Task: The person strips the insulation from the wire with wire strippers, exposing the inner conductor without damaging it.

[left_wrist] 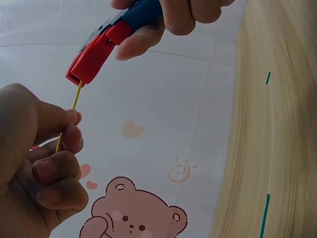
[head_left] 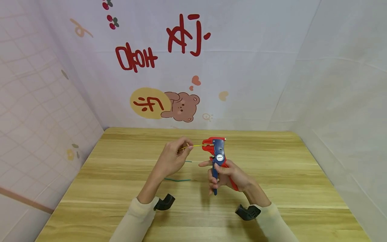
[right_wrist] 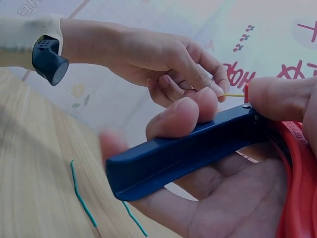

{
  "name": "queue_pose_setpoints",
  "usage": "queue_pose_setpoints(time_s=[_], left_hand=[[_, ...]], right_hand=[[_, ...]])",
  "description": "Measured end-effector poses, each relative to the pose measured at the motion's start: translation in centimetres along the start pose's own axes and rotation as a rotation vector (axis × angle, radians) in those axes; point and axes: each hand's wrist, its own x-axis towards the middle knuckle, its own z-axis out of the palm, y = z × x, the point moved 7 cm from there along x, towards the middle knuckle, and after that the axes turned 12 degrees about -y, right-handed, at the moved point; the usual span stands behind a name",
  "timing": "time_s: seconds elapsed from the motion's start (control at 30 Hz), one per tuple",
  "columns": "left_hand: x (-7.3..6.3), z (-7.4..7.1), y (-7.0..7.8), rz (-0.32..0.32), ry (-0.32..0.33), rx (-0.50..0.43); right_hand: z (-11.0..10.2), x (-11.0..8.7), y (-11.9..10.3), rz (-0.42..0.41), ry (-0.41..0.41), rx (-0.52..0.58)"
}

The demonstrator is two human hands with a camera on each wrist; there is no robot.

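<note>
My left hand (head_left: 173,157) pinches a thin yellow wire (head_left: 197,145) between thumb and forefinger. From there the wire runs to the red jaws of a wire stripper (head_left: 220,147), and its far end is hidden inside them. My right hand (head_left: 234,175) holds this red and blue tool upright. Its thumb lies over the blue body, and fingers curl round the blue handle (right_wrist: 183,153); the red handle (right_wrist: 296,178) lies against the palm. The handles stand apart. In the left wrist view, the yellow wire (left_wrist: 77,96) meets the tool's red tip.
A teal-green wire (head_left: 178,180) lies on the wooden table (head_left: 121,188) below the hands. A second green wire (head_left: 188,161) shows partly behind the left hand. A printed white cloth (head_left: 257,84) hangs behind the table, with more cloth at both sides.
</note>
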Motion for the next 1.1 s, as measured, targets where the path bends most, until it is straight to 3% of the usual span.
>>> queue_pose_setpoints(time_s=[0.67,1.1], left_hand=[[0.05,-0.05,0.18,0.014,0.034,-0.002],[0.14,0.3,0.39,0.021,0.015,-0.012]], right_hand=[[-0.19,-0.06,0.06,-0.015,-0.001,-0.009],[-0.51,0.05,0.27,0.0,0.038,-0.051]])
